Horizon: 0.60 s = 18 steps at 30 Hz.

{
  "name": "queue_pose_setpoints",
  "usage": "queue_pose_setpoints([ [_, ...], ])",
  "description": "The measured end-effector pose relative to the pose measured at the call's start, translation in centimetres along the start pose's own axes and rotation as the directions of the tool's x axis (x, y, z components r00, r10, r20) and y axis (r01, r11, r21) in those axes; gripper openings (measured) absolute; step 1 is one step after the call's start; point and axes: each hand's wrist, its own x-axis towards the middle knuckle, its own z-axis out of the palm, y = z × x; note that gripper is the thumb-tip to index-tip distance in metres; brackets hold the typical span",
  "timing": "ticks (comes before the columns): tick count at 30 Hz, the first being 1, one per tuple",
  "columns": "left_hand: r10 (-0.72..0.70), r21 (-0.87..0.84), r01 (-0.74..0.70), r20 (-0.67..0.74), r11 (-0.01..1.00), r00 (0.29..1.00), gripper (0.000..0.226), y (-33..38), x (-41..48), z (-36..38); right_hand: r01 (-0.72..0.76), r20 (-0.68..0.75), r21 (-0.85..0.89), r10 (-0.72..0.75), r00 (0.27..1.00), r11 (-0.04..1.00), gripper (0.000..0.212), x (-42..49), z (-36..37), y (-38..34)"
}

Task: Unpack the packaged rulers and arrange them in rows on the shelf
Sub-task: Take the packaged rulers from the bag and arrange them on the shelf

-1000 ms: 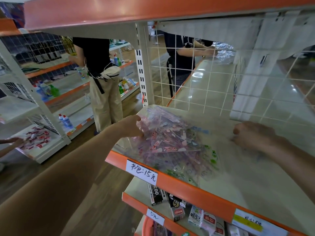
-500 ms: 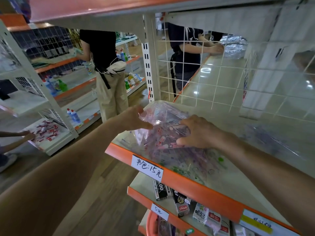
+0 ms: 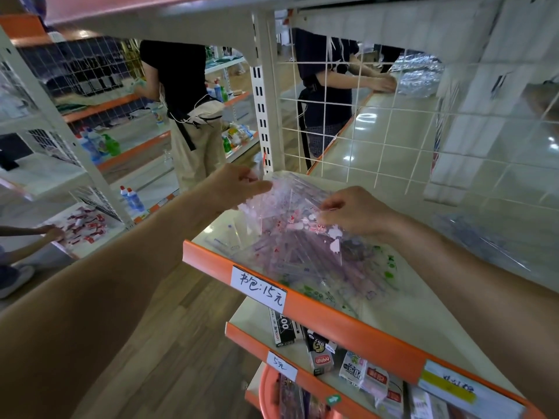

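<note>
Fingers (image 3: 259,186) of the left hand (image 3: 237,184) pinch the clear bag of rulers (image 3: 302,246) at its top edge, and the right hand (image 3: 354,211) pinches it opposite. The bag lies on the cream, orange-edged shelf (image 3: 348,326), behind a label (image 3: 258,287) marked 15. A white wire grid (image 3: 378,122) backs it, and a person in beige trousers (image 3: 193,152) stands at the neighbouring shelving.
</note>
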Motion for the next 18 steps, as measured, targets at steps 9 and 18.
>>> queue_pose_setpoints([
  [9,-0.131,-0.369,0.195,0.193,0.909,0.972,0.023,0.8,-1.1,0.9,-0.082,-0.034,0.374,0.102,0.994,0.924,0.007,-0.1,-0.7,0.7],
  [18,-0.145,-0.633,0.328,0.323,0.701,0.935,0.019,1.9,-1.3,1.7,-0.062,-0.005,0.539,0.077,0.997,0.840,0.018,-0.5,-1.1,0.4],
])
